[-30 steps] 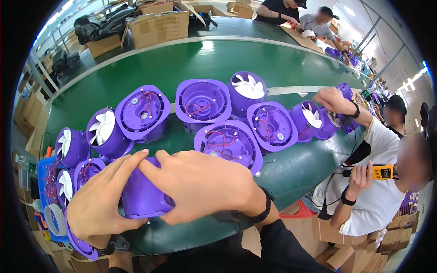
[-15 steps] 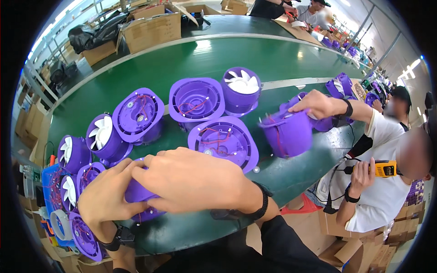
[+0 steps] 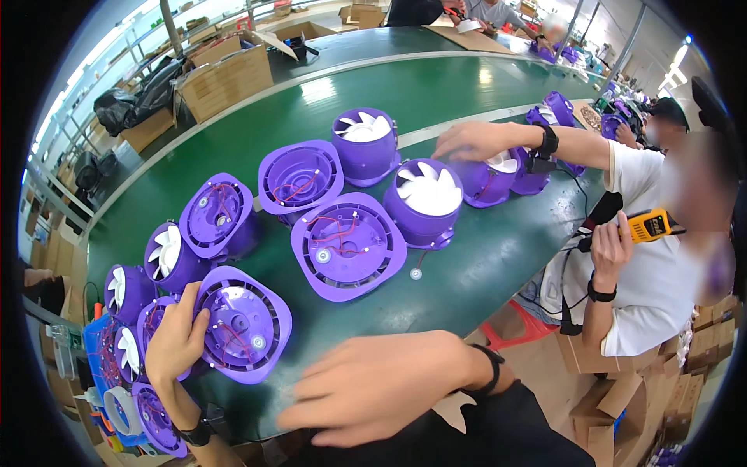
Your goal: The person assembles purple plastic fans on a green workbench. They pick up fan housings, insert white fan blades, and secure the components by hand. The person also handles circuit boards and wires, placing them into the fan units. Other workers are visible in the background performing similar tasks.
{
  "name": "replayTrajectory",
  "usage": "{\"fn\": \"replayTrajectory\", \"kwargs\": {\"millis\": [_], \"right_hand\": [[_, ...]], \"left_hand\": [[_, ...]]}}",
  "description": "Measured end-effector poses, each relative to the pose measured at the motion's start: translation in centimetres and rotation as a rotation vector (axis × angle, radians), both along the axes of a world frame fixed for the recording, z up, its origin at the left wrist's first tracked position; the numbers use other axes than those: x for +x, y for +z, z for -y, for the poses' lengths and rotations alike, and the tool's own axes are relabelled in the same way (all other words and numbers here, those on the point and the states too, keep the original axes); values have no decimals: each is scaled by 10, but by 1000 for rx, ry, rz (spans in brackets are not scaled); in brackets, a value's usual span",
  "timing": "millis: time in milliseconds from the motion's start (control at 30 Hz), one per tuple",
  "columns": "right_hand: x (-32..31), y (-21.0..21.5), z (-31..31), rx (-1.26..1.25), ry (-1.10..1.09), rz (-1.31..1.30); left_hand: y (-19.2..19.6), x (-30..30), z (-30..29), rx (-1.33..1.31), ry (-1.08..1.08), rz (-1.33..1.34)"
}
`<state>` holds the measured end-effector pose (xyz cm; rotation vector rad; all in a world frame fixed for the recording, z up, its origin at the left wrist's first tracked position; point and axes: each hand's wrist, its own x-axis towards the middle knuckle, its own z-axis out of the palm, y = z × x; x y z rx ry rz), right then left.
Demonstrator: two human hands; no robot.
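My left hand [image 3: 177, 338] grips the left rim of a purple fan housing [image 3: 253, 315] that stands on the green table. The housing's slotted round face, with thin red wires and a small pale disc, points up toward me. Slightly smeared, my right hand [image 3: 377, 385] hovers over the near table edge, fingers stretched out and holding nothing. Beyond the held piece sits another purple housing [image 3: 350, 251] with red wires. Left of my left hand stand several more, including a housing with a white fan [image 3: 167, 249] and a tilted wired one [image 3: 159, 420].
At right, a co-worker's hand [image 3: 478, 144] reaches over a white-bladed fan unit [image 3: 426, 194]; the other holds a yellow hand-held tool [image 3: 650, 226]. A blue tray [image 3: 97, 350] of wires lies far left. Cardboard boxes [image 3: 226, 82] stand beyond the green table surface [image 3: 420, 82].
My right hand has come off the housing and moved nearer, while my left stays on its rim. The co-worker has put down and released a fan unit. The view has shifted slightly.
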<state>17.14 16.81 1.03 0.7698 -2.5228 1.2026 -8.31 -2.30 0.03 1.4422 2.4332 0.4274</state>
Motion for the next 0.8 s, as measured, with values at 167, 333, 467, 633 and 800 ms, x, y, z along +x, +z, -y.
{"fn": "replayTrajectory", "kwargs": {"millis": [167,333,467,633,800], "right_hand": [[100,-33,-58,-100,-866,49],[114,-77,-180,93,-1647,-239],[89,-102,-229,434,-1791,51],[101,-113,-214,195,-1738,-252],[129,-113,-170,-723,-1695,-486]], "left_hand": [[-9,3,-7,18,-2,90],[-24,2,-7,42,15,-9],[-30,6,-2,36,101,-19],[-29,16,3,75,147,-61],[-26,16,-8,153,76,-69]]}}
